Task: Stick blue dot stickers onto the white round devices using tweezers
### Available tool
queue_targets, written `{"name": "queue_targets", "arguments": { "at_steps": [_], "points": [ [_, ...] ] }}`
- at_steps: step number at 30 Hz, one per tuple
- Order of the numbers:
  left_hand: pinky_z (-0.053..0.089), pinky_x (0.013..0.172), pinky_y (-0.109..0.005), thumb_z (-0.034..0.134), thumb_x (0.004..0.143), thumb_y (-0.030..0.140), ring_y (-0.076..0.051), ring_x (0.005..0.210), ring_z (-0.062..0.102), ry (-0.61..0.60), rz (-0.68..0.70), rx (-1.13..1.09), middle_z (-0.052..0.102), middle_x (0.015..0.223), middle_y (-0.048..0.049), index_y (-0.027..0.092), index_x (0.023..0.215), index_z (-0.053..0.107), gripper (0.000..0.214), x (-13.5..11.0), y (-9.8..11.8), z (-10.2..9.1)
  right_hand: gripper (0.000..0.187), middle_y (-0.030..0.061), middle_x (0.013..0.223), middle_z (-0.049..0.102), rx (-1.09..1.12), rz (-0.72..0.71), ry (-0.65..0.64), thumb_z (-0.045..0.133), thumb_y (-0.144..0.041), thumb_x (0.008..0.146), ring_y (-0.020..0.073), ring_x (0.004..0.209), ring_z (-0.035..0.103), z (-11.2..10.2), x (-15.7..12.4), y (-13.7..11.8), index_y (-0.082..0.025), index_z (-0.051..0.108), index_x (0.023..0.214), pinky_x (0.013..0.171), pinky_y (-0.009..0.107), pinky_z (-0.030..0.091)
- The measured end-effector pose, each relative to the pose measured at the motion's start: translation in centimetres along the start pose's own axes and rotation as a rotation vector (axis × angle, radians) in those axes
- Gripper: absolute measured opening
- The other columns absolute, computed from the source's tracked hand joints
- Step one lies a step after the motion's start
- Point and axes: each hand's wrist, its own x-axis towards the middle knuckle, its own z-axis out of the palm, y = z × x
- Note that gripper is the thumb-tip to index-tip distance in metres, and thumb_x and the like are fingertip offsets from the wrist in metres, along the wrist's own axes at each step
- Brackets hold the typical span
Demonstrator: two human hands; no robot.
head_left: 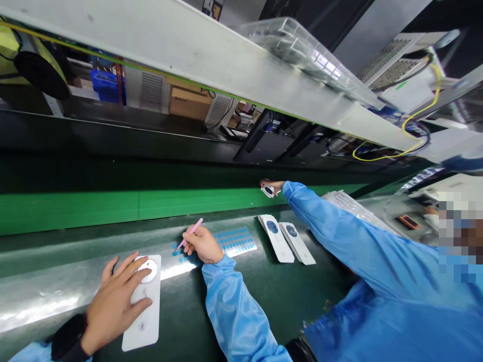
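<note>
My left hand (116,296) lies with spread fingers on a long white card (145,327), its fingertips on the round white part (150,269) at the card's top end. My right hand (204,244) is closed on pink tweezers (190,233). Their tip points down at a sheet of small blue stickers (236,240) lying on the shiny strip of the bench. Both my sleeves are light blue.
Two more white cards with blue discs (277,241) (300,244) lie to the right. A co-worker's blue-sleeved arm reaches over them, the hand (272,187) holding a small white part at the green conveyor belt (75,208). A shelf with a clear tray (302,50) hangs overhead.
</note>
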Motion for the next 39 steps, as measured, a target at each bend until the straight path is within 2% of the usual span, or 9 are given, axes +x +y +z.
{"name": "queue_targets", "arguments": {
  "at_steps": [3, 7, 10, 13, 18, 21, 26, 35, 39],
  "points": [
    [0.035, 0.12, -0.057, 0.07, 0.085, 0.036, -0.036, 0.139, 0.061, -0.024, -0.002, -0.032, 0.074, 0.141, -0.0055, 0.03, 0.119, 0.071, 0.035, 0.0, 0.1, -0.1, 0.054, -0.0022, 0.052, 0.061, 0.082, -0.031, 0.021, 0.087, -0.062, 0.06, 0.0095, 0.041, 0.055, 0.8, -1.6, 0.2, -0.02, 0.054, 0.067, 0.039, 0.018, 0.04],
    [0.038, 0.118, -0.059, 0.069, 0.087, 0.04, -0.036, 0.14, 0.06, -0.093, 0.008, -0.083, 0.072, 0.144, -0.0047, 0.031, 0.111, 0.07, 0.025, 0.2, -0.4, -0.5, 0.051, -0.0015, 0.056, 0.063, 0.131, -0.031, 0.048, 0.084, -0.061, 0.066, 0.0108, 0.042, 0.057, 3.5, -3.8, 1.2, -0.022, 0.052, 0.072, 0.038, 0.019, 0.04],
    [0.04, 0.116, -0.062, 0.068, 0.088, 0.042, -0.038, 0.142, 0.059, -0.132, 0.001, -0.084, 0.071, 0.145, -0.0062, 0.029, 0.1, 0.068, 0.018, 0.4, -0.4, -0.8, 0.05, -0.0023, 0.055, 0.062, 0.116, 0.001, 0.077, 0.083, -0.061, 0.066, 0.0109, 0.042, 0.057, 5.5, -4.2, 1.7, -0.022, 0.052, 0.074, 0.039, 0.02, 0.041],
    [0.042, 0.115, -0.062, 0.071, 0.085, 0.044, -0.038, 0.139, 0.061, -0.126, -0.013, -0.096, 0.073, 0.142, -0.0079, 0.028, 0.091, 0.066, 0.018, 0.6, -0.1, -0.8, 0.049, -0.0023, 0.056, 0.062, 0.083, 0.032, 0.098, 0.082, -0.06, 0.067, 0.0112, 0.043, 0.057, 6.5, -3.6, 1.7, -0.022, 0.053, 0.075, 0.039, 0.02, 0.041],
    [0.037, 0.12, -0.058, 0.072, 0.081, 0.048, -0.038, 0.134, 0.065, -0.024, 0.025, -0.13, 0.077, 0.135, -0.0079, 0.029, 0.086, 0.063, 0.022, 0.6, -0.3, -0.4, 0.04, -0.0015, 0.058, 0.064, 0.058, 0.109, 0.142, 0.082, -0.049, 0.069, 0.0119, 0.044, 0.059, 6.7, -2.9, 1.4, -0.021, 0.054, 0.074, 0.038, 0.02, 0.041],
    [0.037, 0.121, -0.056, 0.07, 0.081, 0.051, -0.037, 0.132, 0.065, -0.004, 0.037, -0.115, 0.077, 0.133, -0.0073, 0.03, 0.085, 0.063, 0.023, 0.4, -0.1, -0.1, 0.035, -0.0015, 0.057, 0.064, 0.047, 0.129, 0.154, 0.081, -0.044, 0.072, 0.012, 0.044, 0.059, 6.8, -3.0, 1.2, -0.02, 0.054, 0.074, 0.038, 0.02, 0.041],
    [0.037, 0.12, -0.057, 0.064, 0.081, 0.039, -0.037, 0.138, 0.061, 0.029, -0.06, -0.096, 0.077, 0.135, -0.0063, 0.029, 0.086, 0.064, 0.011, 0.1, 1.0, 0.4, 0.03, -0.0012, 0.058, 0.064, 0.029, 0.131, 0.153, 0.079, -0.039, 0.075, 0.0121, 0.045, 0.059, 6.9, -3.2, 1.0, -0.02, 0.055, 0.073, 0.038, 0.02, 0.042],
    [0.042, 0.115, -0.057, 0.067, 0.08, 0.042, -0.037, 0.134, 0.064, -0.008, -0.022, -0.111, 0.078, 0.133, -0.0045, 0.03, 0.085, 0.065, 0.013, 0.5, 0.6, -0.6, 0.03, -0.0006, 0.06, 0.065, 0.0, 0.108, 0.135, 0.079, -0.041, 0.075, 0.012, 0.046, 0.058, 6.7, -3.3, 1.2, -0.021, 0.056, 0.074, 0.04, 0.021, 0.044],
    [0.039, 0.117, -0.056, 0.066, 0.081, 0.041, -0.037, 0.136, 0.063, 0.0, -0.038, -0.101, 0.077, 0.133, -0.0051, 0.03, 0.085, 0.064, 0.012, 0.4, 0.9, -0.4, 0.03, -0.0004, 0.06, 0.065, -0.008, 0.11, 0.137, 0.078, -0.04, 0.077, 0.0128, 0.047, 0.06, 6.8, -3.4, 1.2, -0.021, 0.055, 0.074, 0.041, 0.022, 0.045]
  ]
}}
